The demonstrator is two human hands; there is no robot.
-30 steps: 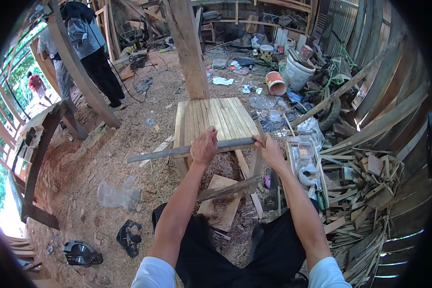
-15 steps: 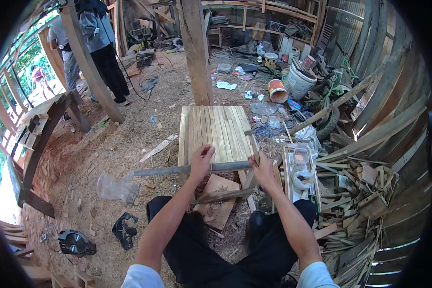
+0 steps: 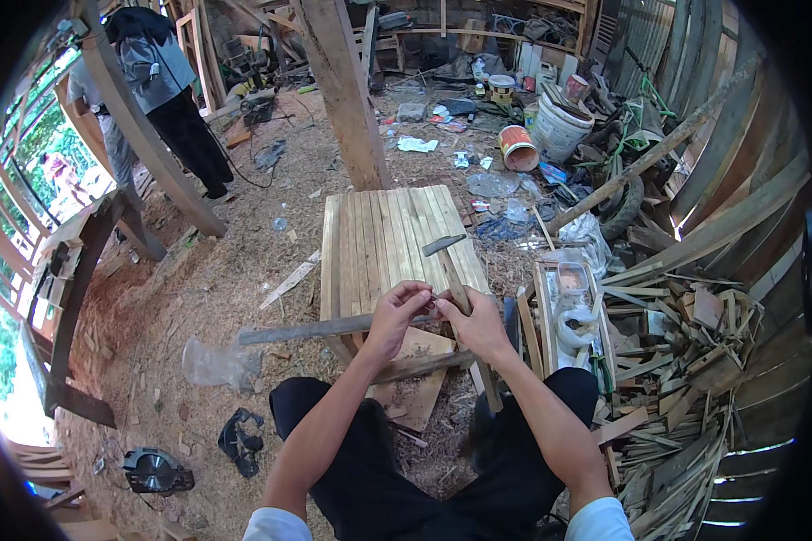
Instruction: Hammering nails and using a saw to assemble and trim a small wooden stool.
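My left hand (image 3: 395, 317) is closed in a pinch at the near edge of a pale slatted wooden top (image 3: 384, 239); its fingertips meet those of my right hand over something small and dark that I cannot make out. My right hand (image 3: 474, 325) grips the wooden handle of a hammer (image 3: 444, 243), held upright with its metal head over the slats and the handle end hanging between my knees. A long grey strip of wood (image 3: 293, 330) lies crosswise along the near edge, just below my hands, jutting out to the left.
Two people (image 3: 167, 113) stand back left behind a leaning timber. A post (image 3: 329, 77) rises behind the slatted top. Buckets (image 3: 559, 135), litter and a long tray (image 3: 573, 311) are at right beside scrap wood (image 3: 677, 379). A circular saw (image 3: 156, 471) lies lower left on shavings.
My hands have come together; the left moved right to meet the right's fingertips. The hammer has risen and shifted left over the slats, and my right hand has let go of the grey strip.
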